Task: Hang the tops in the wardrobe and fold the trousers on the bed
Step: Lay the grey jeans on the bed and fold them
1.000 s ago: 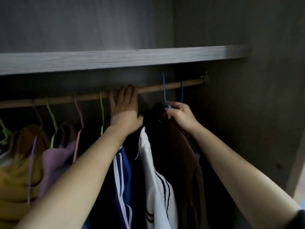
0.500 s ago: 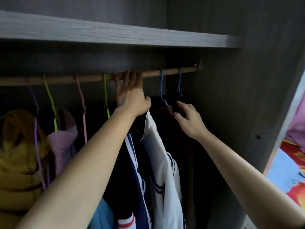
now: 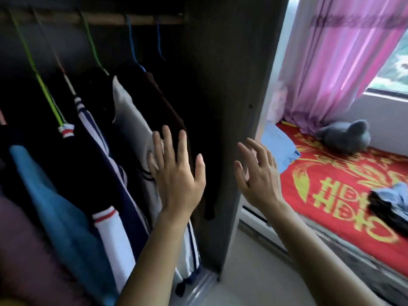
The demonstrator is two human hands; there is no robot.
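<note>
Brown cloth marks the task's thing: a dark brown top [image 3: 164, 100] is hung from a blue hanger [image 3: 133, 49] at the right end of the rail [image 3: 103, 18]. It was probably put there because free room is left at that end. Just to its left a white top [image 3: 130, 120] with navy stripes is hung, and further tops are packed along the rail to the left.

Nothing is held by either hand. The left hand [image 3: 176, 175] is spread flat in front of the white and brown tops, perhaps to settle them straight; whether cloth is touched cannot be told. The right hand [image 3: 259, 177] is held with fingers loosely apart in front of the wardrobe's side panel [image 3: 234, 74], clear of the garments.

This top's hanging is judged done. To the right, the bed [image 3: 331, 195] with its red cover is seen. A light blue garment [image 3: 279, 146] lies at its far end and a heap of blue and black clothes [image 3: 390, 200] nearer, presumably left there for sorting. Whether trousers are among them cannot be told.
</note>
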